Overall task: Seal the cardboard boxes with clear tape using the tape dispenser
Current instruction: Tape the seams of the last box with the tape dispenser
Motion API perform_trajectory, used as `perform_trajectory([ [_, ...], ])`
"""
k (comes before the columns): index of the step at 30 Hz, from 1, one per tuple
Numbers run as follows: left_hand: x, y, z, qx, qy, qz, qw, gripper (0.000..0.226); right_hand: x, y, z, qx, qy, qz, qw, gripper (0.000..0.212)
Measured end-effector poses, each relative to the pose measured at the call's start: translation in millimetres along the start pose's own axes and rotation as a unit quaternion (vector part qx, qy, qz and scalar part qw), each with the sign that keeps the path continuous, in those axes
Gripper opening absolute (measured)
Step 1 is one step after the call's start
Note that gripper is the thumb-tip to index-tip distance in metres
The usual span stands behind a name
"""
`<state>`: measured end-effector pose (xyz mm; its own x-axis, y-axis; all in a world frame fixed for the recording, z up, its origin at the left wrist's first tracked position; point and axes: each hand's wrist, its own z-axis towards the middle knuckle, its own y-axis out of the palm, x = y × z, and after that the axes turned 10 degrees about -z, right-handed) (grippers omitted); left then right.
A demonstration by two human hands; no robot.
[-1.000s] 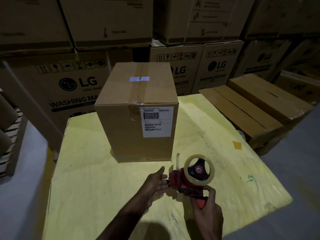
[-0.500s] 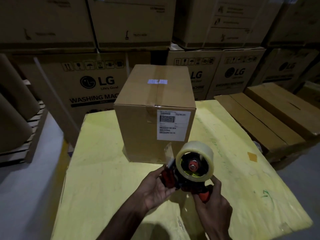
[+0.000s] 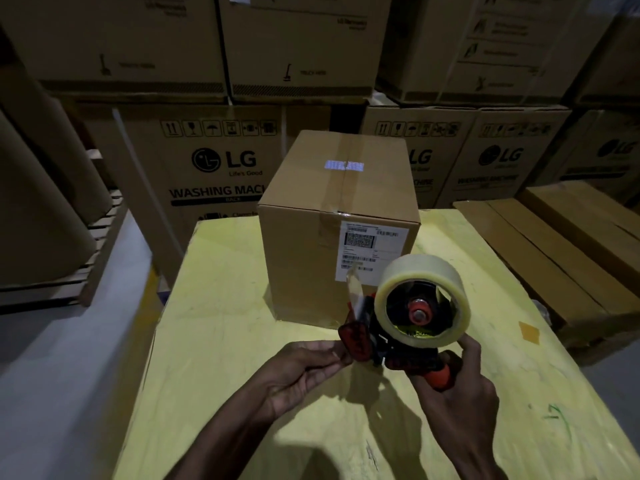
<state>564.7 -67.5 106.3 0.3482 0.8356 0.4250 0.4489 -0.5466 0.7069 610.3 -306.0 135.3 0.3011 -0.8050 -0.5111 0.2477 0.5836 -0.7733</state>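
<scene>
Yellow surface [image 3: 225, 341] carries the cardboard box [image 3: 304, 265], seam up. Just before it, right hand [image 3: 460, 407] wraps the tape dispenser [image 3: 398, 348] handle, left fingers [image 3: 329, 356] pinching its red front, likely to free the tape end [image 3: 354, 284].

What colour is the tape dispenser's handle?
Orange-red. The handle sits in the right hand; the head view, the only one, shows it clearly.

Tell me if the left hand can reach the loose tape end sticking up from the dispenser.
Probably yes: the left hand touches the dispenser at its red front, and the tape end stands just above, nothing between.
</scene>
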Motion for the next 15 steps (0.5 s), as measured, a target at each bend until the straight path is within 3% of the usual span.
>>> perform_trajectory([
  [4,18,11,-9,0.043,0.057,0.087,0.994,0.026,-14,-20,20,-0.028,-0.027,0.017,0.999,0.081],
  [9,65,39,-22,0.060,0.179,0.171,0.967,0.056,-29,-45,71,-0.129,-0.206,0.065,0.968,0.066],
  [12,93,54,-31,0.076,0.224,0.225,0.945,0.020,-43,-57,109,-0.179,-0.304,0.018,0.935,0.062],
  [15,115,65,-41,0.089,0.275,0.257,0.922,0.017,-66,-67,139,-0.198,-0.383,-0.032,0.902,0.058],
])
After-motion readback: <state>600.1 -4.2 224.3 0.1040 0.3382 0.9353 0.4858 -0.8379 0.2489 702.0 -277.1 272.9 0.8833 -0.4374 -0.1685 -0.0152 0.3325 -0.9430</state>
